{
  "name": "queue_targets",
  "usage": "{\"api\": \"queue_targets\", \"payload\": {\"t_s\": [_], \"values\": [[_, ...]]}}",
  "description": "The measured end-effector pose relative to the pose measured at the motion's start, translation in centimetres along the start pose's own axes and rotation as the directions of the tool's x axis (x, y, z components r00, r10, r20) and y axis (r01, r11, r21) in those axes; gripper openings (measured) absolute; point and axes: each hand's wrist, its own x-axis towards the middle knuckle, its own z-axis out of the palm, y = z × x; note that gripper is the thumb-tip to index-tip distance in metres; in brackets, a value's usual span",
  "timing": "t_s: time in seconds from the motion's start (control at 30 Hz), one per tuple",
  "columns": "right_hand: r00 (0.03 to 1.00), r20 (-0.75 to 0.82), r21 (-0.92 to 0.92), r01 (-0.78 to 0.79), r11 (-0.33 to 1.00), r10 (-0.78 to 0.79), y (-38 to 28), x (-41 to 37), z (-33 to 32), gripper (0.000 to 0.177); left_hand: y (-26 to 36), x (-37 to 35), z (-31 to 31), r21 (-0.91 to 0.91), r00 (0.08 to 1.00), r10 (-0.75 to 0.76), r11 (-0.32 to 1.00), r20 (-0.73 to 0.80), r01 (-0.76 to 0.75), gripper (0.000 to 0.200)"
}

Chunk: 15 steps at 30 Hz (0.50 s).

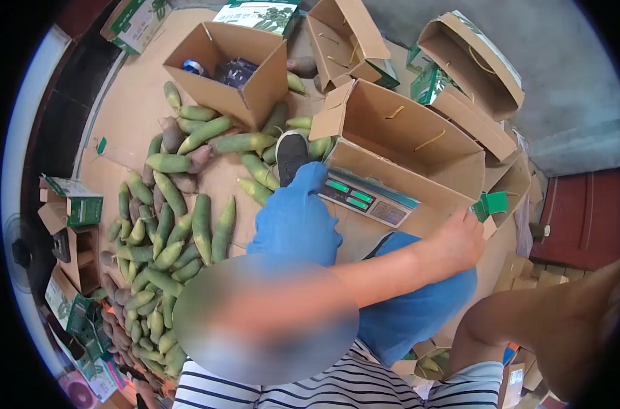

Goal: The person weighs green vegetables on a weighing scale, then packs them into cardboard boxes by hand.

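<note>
Right arm: raised at the frame's edge (562, 324), right of the scale; right hand's grip cannot be told.
Left hand (463, 237): right of the scale, fingers curled together beside a small green piece (493, 203); whether they pinch it is unclear.
Scale: flat, grey, with green displays (389, 213).
Black shoe (291, 153): just left of the scale.
Large open brown cardboard carton (385, 161): by the scale's far edge, mouth toward the wearer, long axis running upper left to lower right.
Risk: a bump from shoe or hand could shift carton or scale.
Long green radishes (201, 228): heaped left of the scale.
</note>
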Motion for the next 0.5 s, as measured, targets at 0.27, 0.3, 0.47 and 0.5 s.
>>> {"api": "queue_targets", "payload": {"t_s": [0.27, 0.3, 0.47, 0.5], "values": [[0.982, 0.133, 0.129, -0.152, 0.98, 0.135, 0.7, -1.9, 4.4, 0.03, -5.2, 1.5, -6.0, -0.455, 0.864, -0.307, 0.885, -0.4, 0.104, 0.014], [0.979, 0.145, 0.152, -0.163, 0.975, 0.141, 0.7, -2.1, 4.9, 0.031, -6.0, 1.1, -6.4, -0.486, 0.837, -0.331, 0.869, -0.436, 0.09, 0.017], [0.969, 0.208, 0.286, -0.19, 0.939, 0.133, -0.2, -2.9, 6.3, 0.031, -6.9, -0.6, -11.0, -0.539, 0.62, -0.356, 0.832, -0.699, -0.13, 0.028], [0.968, 0.223, 0.315, -0.186, 0.931, 0.118, -0.5, -3.1, 6.5, 0.031, -6.4, -1.0, -12.3, -0.538, 0.586, -0.349, 0.823, -0.732, -0.182, 0.028]]}}
